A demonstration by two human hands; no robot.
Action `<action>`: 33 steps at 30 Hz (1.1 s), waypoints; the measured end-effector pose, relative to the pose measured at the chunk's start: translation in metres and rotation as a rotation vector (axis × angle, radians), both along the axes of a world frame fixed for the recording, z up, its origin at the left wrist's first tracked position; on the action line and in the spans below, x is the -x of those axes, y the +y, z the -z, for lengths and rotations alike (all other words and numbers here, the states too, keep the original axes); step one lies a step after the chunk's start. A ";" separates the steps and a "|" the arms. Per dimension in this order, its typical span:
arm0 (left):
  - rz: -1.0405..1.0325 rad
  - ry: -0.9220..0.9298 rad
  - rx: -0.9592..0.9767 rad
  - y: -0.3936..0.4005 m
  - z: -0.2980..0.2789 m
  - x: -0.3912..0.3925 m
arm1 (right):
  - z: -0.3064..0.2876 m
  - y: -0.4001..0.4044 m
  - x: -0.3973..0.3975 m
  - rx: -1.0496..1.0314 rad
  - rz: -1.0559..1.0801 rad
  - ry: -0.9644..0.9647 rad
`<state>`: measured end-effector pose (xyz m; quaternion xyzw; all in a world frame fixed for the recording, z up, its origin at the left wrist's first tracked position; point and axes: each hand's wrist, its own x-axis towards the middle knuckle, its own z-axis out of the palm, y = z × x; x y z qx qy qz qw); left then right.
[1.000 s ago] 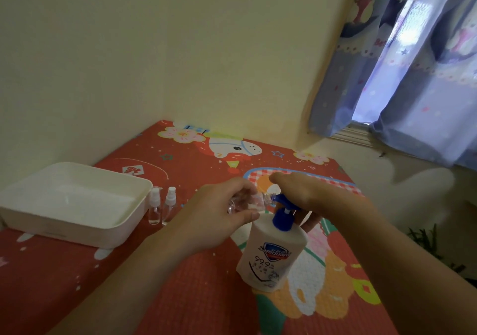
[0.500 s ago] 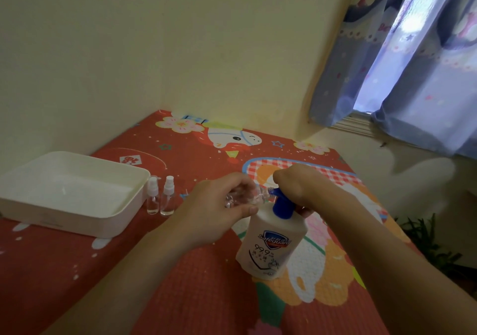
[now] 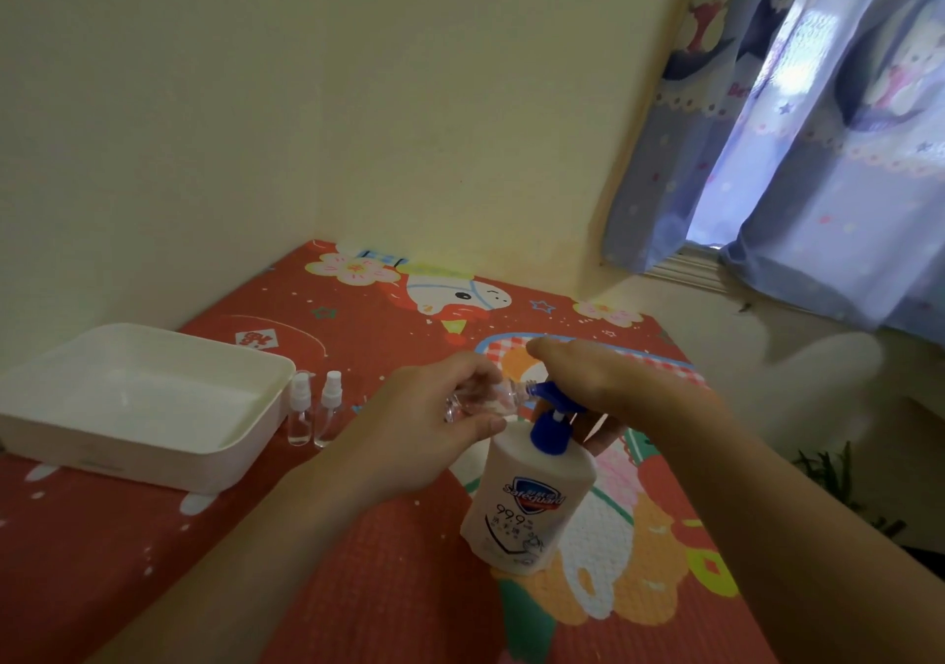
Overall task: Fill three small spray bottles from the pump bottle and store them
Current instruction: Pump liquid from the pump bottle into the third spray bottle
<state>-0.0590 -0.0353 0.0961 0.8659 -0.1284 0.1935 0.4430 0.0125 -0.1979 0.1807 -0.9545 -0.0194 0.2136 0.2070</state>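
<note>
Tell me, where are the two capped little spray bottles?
The two small clear spray bottles stand left of centre on the red mat, beside the white tray.

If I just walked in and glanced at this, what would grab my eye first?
Probably the two hands in the middle: the left hand tips a small clear plastic bottle to the blue nozzle of a white pump bottle, while the right hand rests on the pump. Left of them, two capped clear spray bottles stand beside a white plastic tray on the red cartoon-printed mat.
</note>
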 end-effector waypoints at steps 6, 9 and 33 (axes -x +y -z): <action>-0.010 0.002 0.007 0.000 0.007 -0.001 | 0.007 0.007 0.003 0.083 -0.109 -0.119; -0.015 0.003 0.005 0.001 0.010 -0.004 | 0.011 0.009 0.001 0.145 -0.140 -0.185; 0.015 0.000 0.000 0.000 -0.002 -0.003 | -0.001 0.003 0.000 -0.008 0.003 -0.010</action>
